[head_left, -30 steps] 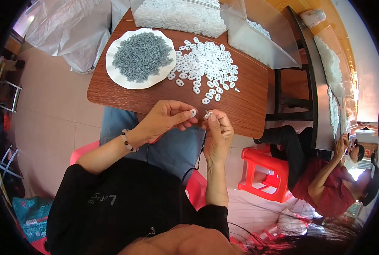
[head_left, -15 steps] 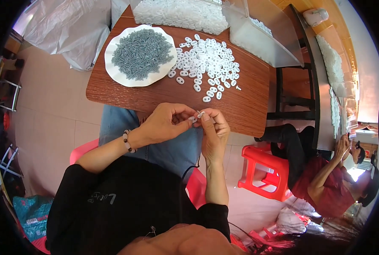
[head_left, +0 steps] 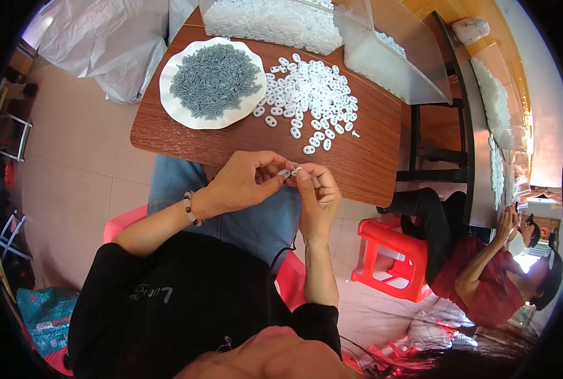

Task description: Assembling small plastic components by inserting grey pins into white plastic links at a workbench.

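Note:
Just off the near edge of the brown table (head_left: pixel 199 142), my two hands meet over my lap. My left hand (head_left: pixel 240 183), with a beaded bracelet on its wrist, pinches a small white oval two-hole piece (head_left: pixel 284 173) between thumb and fingers. Close beside it, my right hand (head_left: pixel 319 192) grips a tiny white part (head_left: pixel 296 170) by thumb and forefinger; its exact kind is too small to tell. Beyond my hands lies a loose heap of white oval two-hole pieces (head_left: pixel 313 88). A scalloped white plate (head_left: pixel 173 110) holds a pile of small grey screw-like pieces (head_left: pixel 215 82).
Clear bins of white parts (head_left: pixel 275 28) (head_left: pixel 382 69) line the table's far side. One small white piece (head_left: pixel 355 134) lies apart from the heap. To the right are a red stool (head_left: pixel 392 259) and a seated person (head_left: pixel 483 278) at another table. White sacks (head_left: pixel 104 44) stand at left.
The whole view has shifted slightly. The pieces in my two hands are a little farther apart, with both hands still pinching near the same spot.

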Demonstrator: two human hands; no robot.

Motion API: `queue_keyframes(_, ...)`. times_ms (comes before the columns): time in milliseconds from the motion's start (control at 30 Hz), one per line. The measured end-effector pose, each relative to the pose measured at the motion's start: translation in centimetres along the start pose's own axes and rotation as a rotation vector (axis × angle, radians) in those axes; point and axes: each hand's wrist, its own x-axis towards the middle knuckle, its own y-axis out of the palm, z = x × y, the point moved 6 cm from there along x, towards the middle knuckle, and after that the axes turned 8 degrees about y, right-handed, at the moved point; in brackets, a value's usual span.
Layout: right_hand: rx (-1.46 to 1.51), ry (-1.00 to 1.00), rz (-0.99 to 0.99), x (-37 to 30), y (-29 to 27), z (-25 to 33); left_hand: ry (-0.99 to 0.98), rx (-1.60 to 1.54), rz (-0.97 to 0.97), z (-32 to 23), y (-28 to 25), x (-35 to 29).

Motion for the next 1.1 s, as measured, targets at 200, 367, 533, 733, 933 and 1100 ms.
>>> queue_keyframes(200,0.006,0.003,0.013,0.1,0.0,-0.1,-0.008,-0.004,0.006,0.2,-0.2,0.2)
queue_keyframes(367,-0.042,-0.036,-0.027,0.0,-0.1,-0.2,-0.013,-0.095,-0.023,0.1,-0.3,0.3)
queue_keyframes(533,-0.055,-0.040,-0.002,0.0,0.2,-0.2,-0.054,-0.132,-0.061,0.3,-0.4,0.3)
queue_keyframes(733,-0.066,-0.072,-0.048,0.0,-0.3,0.0,-0.013,-0.120,-0.063,0.8,-0.6,0.4)
queue_keyframes(933,-0.089,-0.063,-0.038,0.0,0.0,0.1,0.001,-0.091,-0.022,0.6,-0.7,0.6)
queue_keyframes(1100,-0.113,-0.065,-0.025,0.0,0.1,0.2,-0.051,-0.164,-0.109,1.0,-1.1,0.6)
